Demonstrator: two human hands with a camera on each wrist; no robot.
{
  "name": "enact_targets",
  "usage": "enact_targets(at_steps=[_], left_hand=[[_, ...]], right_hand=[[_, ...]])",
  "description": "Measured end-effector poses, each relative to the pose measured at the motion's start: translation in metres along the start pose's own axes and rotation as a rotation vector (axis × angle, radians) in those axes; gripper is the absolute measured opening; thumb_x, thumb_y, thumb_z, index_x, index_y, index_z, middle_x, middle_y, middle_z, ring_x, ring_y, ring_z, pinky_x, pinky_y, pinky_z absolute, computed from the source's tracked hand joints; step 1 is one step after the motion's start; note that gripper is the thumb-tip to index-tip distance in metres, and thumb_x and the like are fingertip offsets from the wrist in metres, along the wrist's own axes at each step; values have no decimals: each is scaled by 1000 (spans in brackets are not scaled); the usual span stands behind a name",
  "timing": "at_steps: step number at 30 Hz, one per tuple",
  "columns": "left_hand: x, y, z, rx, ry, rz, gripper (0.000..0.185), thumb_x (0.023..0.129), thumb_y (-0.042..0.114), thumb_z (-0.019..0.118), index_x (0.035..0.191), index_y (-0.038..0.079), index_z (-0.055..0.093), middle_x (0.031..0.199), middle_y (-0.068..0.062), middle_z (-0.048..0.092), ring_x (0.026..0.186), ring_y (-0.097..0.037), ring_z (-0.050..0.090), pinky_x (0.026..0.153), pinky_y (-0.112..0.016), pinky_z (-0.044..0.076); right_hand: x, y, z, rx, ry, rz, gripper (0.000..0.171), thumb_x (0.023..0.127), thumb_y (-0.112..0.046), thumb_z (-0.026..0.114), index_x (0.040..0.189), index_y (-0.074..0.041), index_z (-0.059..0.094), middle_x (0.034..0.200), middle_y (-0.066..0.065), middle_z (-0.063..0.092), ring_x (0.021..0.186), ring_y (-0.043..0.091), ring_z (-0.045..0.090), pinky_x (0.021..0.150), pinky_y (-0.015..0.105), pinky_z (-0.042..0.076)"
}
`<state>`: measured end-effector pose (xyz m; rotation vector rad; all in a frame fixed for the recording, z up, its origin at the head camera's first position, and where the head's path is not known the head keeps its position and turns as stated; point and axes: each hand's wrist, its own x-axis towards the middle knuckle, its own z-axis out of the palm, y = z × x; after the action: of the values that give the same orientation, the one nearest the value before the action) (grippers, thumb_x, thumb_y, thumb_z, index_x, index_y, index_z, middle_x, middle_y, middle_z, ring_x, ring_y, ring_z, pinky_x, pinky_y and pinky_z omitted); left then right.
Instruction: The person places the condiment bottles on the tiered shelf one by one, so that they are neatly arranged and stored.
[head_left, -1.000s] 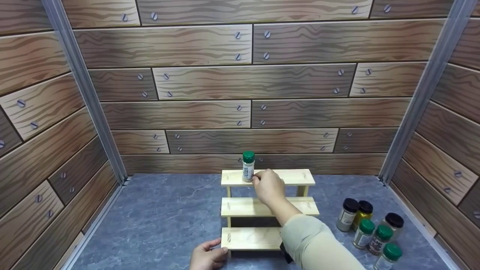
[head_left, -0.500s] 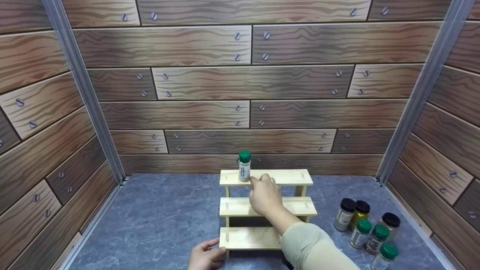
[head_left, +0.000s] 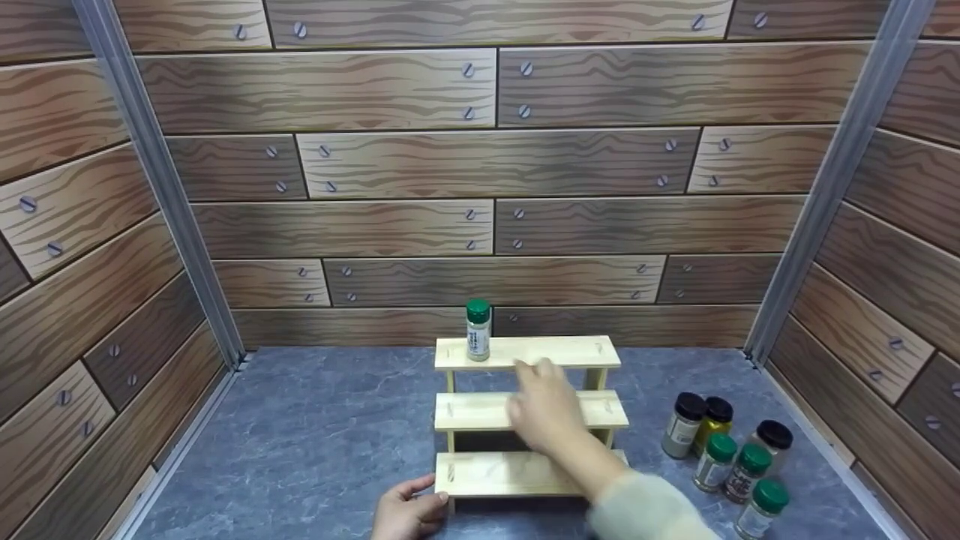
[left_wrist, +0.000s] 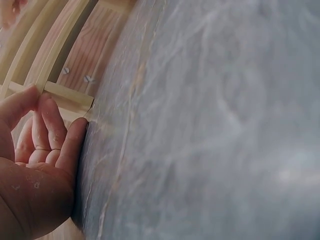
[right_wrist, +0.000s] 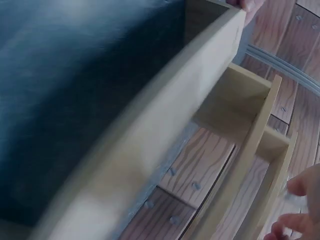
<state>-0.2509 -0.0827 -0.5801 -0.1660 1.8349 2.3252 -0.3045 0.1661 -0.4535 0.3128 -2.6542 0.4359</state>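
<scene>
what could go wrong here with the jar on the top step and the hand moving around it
1. The green-capped jar stands upright near the left end of the rack's top step; a bump to the rack could tip it off.
2. The right hand is blurred in motion over the middle step, so its sleeve might brush the rack.
3. The jars on the table stand close together; grabbing one could knock its neighbours. The left hand steadying the bottom step lowers the risk.
</scene>
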Motion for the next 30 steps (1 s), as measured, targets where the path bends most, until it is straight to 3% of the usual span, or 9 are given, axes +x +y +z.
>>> enact_targets(at_steps=[4,7,10,12,16,19,25,30], left_hand=[[0,0,1,7,-11,-10,56,87,-4,79,134,-23,55,90,-18,77,75,-22,75,65,-36,62],[-2,2,-6,8,-4,-19,56,87,-4,79,134,-22,55,92,-19,77,75,-23,75,65,-37,62],[-4,5,-14,31,19,-28,55,87,-3,80,134,-22,56,92,-19,77,75,-24,76,66,-37,62],[-5,7,-17,43,28,-27,56,88,-2,80,134,-22,56,90,-19,77,75,-23,76,66,-38,62],[-5,9,-16,29,26,-34,55,87,-4,79,134,-22,56,85,-17,77,72,-21,74,65,-37,62],[-4,9,-13,29,23,-56,55,87,-4,79,134,-21,57,86,-16,77,73,-22,75,66,-37,62],[-2,7,-5,25,28,-84,54,86,-4,80,134,-19,59,89,-16,77,75,-25,76,68,-40,63],[-2,7,-1,-7,0,-65,55,86,-5,79,134,-20,57,84,-13,77,71,-19,74,65,-36,61]], right_hand=[[-40,66,-20,-25,122,13,45,88,-19,77,127,2,71,109,20,66,100,40,63,87,56,55],[-71,118,-44,-59,172,113,39,88,-18,79,120,4,73,105,24,70,96,45,66,82,62,56],[-94,157,-64,-92,162,236,43,90,-22,77,121,8,71,108,32,68,99,53,63,82,68,52],[-105,174,-73,-117,100,325,49,93,-28,76,124,10,69,112,35,65,101,55,60,81,69,50],[-115,195,-81,-138,-68,449,60,95,-39,76,125,12,68,113,36,60,100,53,55,81,67,48],[-116,202,-81,-141,-140,492,64,94,-43,77,125,13,67,111,33,58,98,50,55,80,65,48],[-115,210,-79,-136,-180,565,69,94,-44,77,129,14,65,115,37,53,102,53,50,83,65,44],[-120,209,-83,-137,-153,544,71,91,-49,81,124,13,67,110,34,55,100,52,51,81,63,44]])
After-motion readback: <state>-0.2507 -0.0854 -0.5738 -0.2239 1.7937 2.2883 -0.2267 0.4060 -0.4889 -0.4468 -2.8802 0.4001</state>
